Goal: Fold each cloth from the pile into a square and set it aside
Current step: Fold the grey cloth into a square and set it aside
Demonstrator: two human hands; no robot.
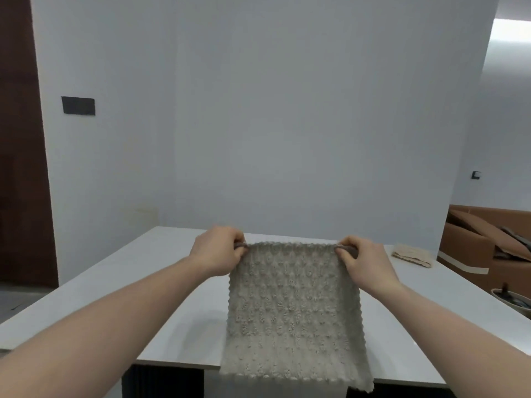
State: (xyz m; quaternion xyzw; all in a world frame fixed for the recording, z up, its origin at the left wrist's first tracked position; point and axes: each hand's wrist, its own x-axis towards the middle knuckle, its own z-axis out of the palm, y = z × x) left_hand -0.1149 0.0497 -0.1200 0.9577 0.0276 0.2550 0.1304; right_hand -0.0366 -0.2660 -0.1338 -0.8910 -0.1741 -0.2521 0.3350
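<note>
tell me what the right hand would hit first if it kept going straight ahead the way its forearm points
Probably nothing on the table: the right hand, pinching the textured beige cloth by a top corner, points away and slightly left, toward bare tabletop and then the grey wall. The folded cloth lies off to its right. Depth is unclear.

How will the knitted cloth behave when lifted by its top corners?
Probably floppy: the knitted cloth hangs limp from the left hand and right hand. Its nubby texture likely grips rather than slips. It seems light, since pinches hold it.
</note>
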